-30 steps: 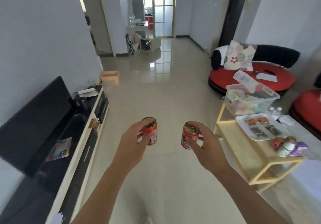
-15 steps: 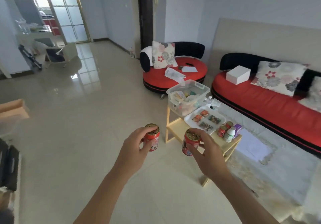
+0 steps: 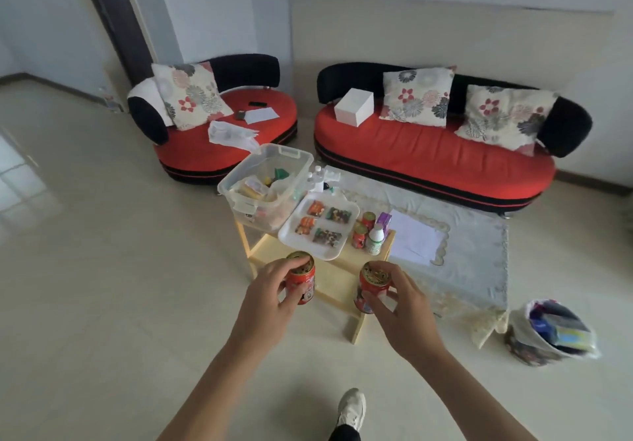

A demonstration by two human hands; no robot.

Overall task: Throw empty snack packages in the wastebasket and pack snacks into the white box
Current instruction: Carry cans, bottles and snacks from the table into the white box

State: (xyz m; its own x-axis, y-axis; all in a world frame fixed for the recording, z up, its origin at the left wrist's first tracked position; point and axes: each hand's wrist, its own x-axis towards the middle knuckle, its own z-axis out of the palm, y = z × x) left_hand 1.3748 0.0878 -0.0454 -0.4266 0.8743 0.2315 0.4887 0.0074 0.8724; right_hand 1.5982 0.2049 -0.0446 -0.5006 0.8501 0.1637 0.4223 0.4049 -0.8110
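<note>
A person's two hands reach out over a pale tiled floor, each holding a small red can. The left hand (image 3: 270,298) curls its fingers and thumb round the left can (image 3: 303,281). The right hand (image 3: 400,314) grips the right can (image 3: 371,286) with fingers bent round its top rim. Both cans are upright, held in the air at the near edge of a low wooden table (image 3: 334,284).

On the table sits a clear plastic bin (image 3: 238,178) with no lid, holding a jumble of packets too mixed to count. Right beside it, a white tray (image 3: 294,243) carries four snack packets (image 3: 327,237) in two rows. Just right of the tray stand a third red can (image 3: 359,237), a fourth red can (image 3: 369,218), one white bottle (image 3: 375,240) with a green label and one purple carton (image 3: 384,219).

The white box (image 3: 354,106) sits on the red sofa (image 3: 428,153), well apart from the hands, near two floral cushions (image 3: 416,96). A third cushion (image 3: 190,94) leans on the red armchair (image 3: 212,156). The wastebasket (image 3: 524,348), lined with a white bag, stands on the floor at the right, filled with crumpled wrappers.
</note>
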